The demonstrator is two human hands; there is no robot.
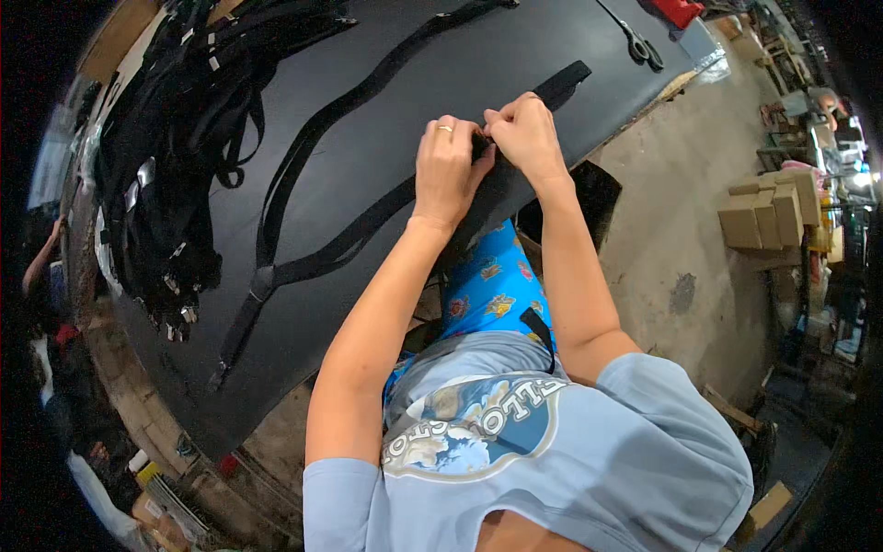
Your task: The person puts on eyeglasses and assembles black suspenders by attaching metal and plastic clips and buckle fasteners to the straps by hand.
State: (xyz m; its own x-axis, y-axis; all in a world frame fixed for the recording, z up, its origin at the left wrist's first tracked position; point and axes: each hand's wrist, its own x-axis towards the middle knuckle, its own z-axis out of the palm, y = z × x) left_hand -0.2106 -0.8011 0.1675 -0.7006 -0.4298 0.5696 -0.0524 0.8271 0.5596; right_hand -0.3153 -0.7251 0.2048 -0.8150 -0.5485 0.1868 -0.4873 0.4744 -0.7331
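Note:
A pair of black Y-shaped suspenders (345,114) lies spread over the dark table (221,391), its straps meeting at a joining patch (264,279) on the left. One strap runs under my left hand (445,171), which wears a ring and has its fingers curled round the strap. Beside it, my right hand (528,138) pinches at the same strap, the fingertips of both hands nearly touching. What lies between the fingertips is mostly hidden. The strap's flat end (564,85) sticks out beyond my right hand.
A heap of black straps with metal clips (170,198) covers the table's left side. Scissors (641,48) and a red item (679,11) are near the far right edge. Cardboard boxes (763,217) stand on the floor at right. Another person's arm (41,258) shows at far left.

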